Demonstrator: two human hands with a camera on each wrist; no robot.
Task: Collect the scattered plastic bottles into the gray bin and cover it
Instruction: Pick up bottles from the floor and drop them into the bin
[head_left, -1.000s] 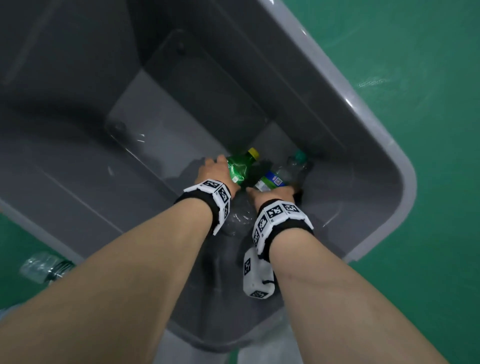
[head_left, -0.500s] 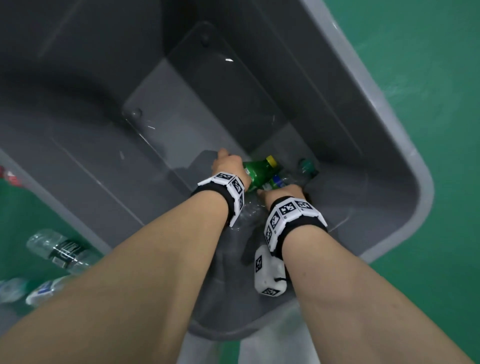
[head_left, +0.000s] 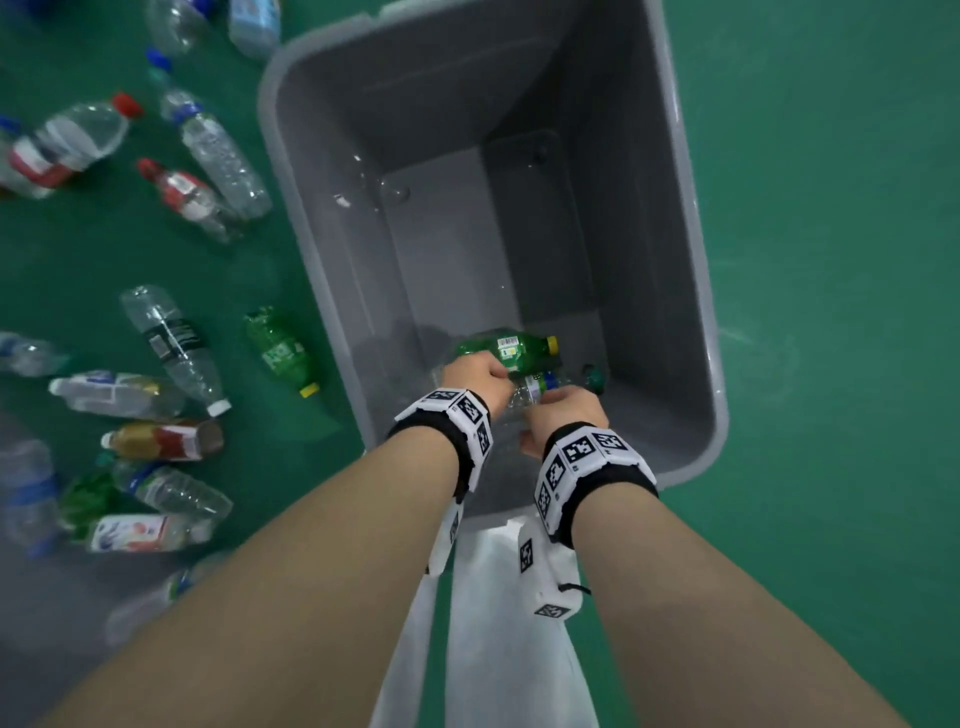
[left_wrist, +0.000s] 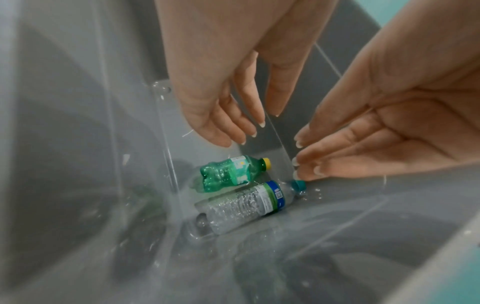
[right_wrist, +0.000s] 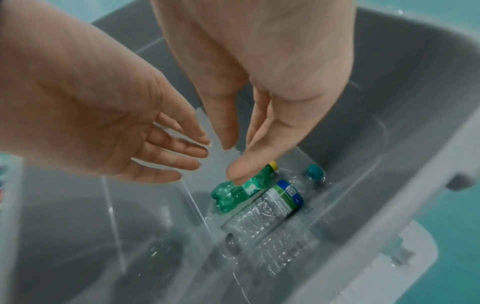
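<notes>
A gray bin (head_left: 696, 260) stands open on the green floor. At its near end, on the bottom, a crushed green bottle (head_left: 511, 348) with a yellow cap lies beside a clear bottle (head_left: 540, 384) with a teal cap. My left hand (head_left: 472, 376) and right hand (head_left: 569, 410) hover just above them, apart from the bottles. In the left wrist view my left hand (left_wrist: 244, 123) hangs with fingers straight over the green bottle (left_wrist: 228, 174) and the clear bottle (left_wrist: 244, 205). The right wrist view shows my right hand (right_wrist: 233, 158) empty, fingers loose.
Several plastic bottles lie scattered on the floor left of the bin, among them a green one (head_left: 280, 353) and a clear one with a black label (head_left: 176, 338). Something white (head_left: 498, 623) lies against the bin's near end. Bare green floor (head_left: 831, 364) stretches to the right.
Both hands have let go of the two bottles and lifted off them. The head view has pulled up and back, so the floor bottles show.
</notes>
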